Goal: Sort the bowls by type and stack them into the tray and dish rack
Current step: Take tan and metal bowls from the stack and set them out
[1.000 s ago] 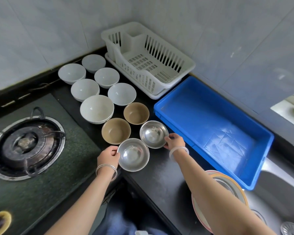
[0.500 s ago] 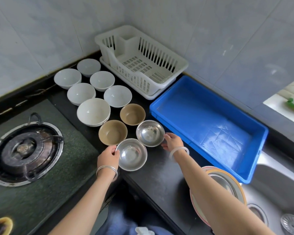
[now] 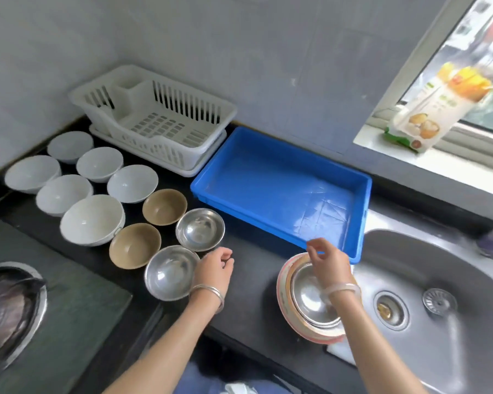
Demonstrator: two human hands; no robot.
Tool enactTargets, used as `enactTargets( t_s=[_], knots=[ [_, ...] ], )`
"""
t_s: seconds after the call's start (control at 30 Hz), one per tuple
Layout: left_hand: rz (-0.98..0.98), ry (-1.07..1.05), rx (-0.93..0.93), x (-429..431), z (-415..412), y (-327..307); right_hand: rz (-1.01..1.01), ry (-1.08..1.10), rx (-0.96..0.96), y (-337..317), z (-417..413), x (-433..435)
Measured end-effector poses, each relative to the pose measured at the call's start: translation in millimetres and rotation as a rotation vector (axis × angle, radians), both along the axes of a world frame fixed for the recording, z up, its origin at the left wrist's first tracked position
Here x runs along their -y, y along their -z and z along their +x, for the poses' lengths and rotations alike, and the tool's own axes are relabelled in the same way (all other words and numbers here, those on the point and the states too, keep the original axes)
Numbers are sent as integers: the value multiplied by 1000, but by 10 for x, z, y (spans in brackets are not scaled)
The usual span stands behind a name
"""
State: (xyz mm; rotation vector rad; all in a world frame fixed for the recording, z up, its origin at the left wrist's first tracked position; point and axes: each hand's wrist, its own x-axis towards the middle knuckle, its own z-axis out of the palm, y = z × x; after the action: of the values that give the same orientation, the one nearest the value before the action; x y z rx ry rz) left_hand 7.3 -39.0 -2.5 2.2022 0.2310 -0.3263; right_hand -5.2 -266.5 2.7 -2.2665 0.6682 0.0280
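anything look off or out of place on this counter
Mostly tidy: the bowls stand upright in groups, nothing spilled. One oddity: the stack of dishes under the right hand sits at the counter's front, overhanging the sink rim. The sink strainer lies loose beside the drain.

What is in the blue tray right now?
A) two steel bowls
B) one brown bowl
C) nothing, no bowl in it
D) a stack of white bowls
C: the blue tray shows only its bare floor, while the two small steel bowls, brown bowls and white bowls all sit on the counter to its left.
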Motion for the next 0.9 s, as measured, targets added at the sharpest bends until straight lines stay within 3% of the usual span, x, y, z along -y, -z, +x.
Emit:
enactTargets(
  t_s=[0.17,0.27,0.5,0.9],
  knots=[
    [17,244,10,686,-114,32,-243,129,-39,123,-588,461],
    [-17,329,-21,961,-164,43,-252,160,-151,226,-775,532],
    [6,347,-83,1122,-212,131,-206,174,-226,294,-795,441],
    [23,357,-77,1099,-199,189,-441,81,-250,224,-790,488]
  ],
)
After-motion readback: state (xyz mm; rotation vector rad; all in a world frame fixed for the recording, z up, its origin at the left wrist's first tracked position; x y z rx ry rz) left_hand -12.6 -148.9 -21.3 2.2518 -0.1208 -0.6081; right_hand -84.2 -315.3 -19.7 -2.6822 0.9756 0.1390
